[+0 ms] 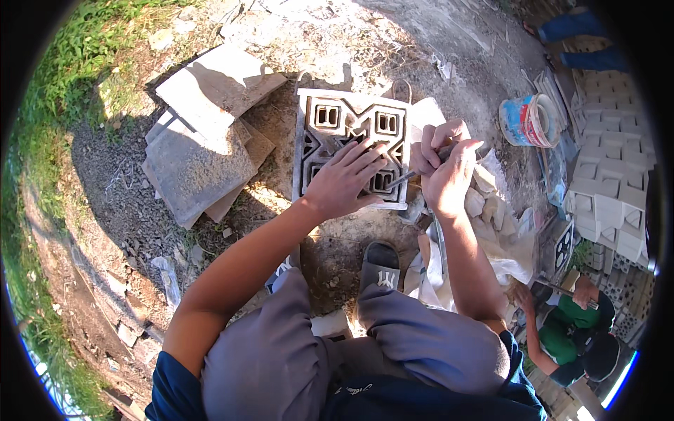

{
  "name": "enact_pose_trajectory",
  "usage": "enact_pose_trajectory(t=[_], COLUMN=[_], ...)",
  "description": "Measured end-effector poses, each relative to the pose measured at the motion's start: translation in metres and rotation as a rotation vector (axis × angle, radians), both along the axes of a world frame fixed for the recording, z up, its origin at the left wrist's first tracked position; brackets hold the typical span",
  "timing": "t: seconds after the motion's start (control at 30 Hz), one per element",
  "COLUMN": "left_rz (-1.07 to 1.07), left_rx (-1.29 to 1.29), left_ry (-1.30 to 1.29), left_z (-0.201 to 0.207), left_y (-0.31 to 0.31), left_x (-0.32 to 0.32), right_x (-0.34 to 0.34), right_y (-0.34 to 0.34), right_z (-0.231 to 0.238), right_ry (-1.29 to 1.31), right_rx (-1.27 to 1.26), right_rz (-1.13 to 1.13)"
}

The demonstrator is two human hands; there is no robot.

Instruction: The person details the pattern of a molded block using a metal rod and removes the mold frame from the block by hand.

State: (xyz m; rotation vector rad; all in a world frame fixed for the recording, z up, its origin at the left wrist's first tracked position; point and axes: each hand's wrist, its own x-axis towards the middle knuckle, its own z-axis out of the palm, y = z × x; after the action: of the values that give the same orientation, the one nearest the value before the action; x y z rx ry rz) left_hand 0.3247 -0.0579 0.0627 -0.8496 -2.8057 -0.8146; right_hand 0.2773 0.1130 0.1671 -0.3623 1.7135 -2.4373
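A patterned openwork block or mould (355, 102), grey with a pale raised frame and several square openings, lies flat on the ground before my feet. Thin wire loops stick out at its far edge. Across its middle rests my left hand (344, 181), fingers stretched and spread over the raised pattern. My right hand (449, 165) is closed above its right edge, gripping a thin dark metal rod-like tool (402, 179). That tool slants down to the left, its end by the lower right opening; whether it touches is unclear. My fingers hide its upper part.
Flat slabs (200, 158) lie piled at the left. Broken pieces (484, 200) and pale sheeting (509, 263) are beside my right forearm. A blue-and-white bucket (523, 121) stands farther right, near stacked pale blocks (607, 182). A co-worker (572, 330) works at lower right; another person's legs (586, 42) show at upper right.
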Motion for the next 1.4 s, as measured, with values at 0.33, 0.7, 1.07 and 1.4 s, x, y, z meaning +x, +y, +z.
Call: enact_pose_trajectory(t=[0.33, 0.7, 1.07, 1.4], left_rz=[-0.007, -0.024, -0.273, -0.208], left_rx=[0.004, 0.075, 0.317, 0.447], left_ry=[0.004, -0.014, -0.287, -0.546], left_z=[0.001, 0.003, 0.000, 0.027], left_y=[-0.003, 0.002, 0.016, 0.016], left_x=[-0.004, -0.006, -0.032, -0.047], right_x=[0.004, -0.004, -0.004, 0.007], right_y=[0.006, 0.013, 0.006, 0.020], right_z=[-0.015, 0.009, 0.019, -0.023], right_ry=[0.158, -0.062, 0.056, 0.003], right_rx=[0.074, 0.078, 0.024, 0.095], right_rz=[0.275, 0.191, 0.227, 0.272])
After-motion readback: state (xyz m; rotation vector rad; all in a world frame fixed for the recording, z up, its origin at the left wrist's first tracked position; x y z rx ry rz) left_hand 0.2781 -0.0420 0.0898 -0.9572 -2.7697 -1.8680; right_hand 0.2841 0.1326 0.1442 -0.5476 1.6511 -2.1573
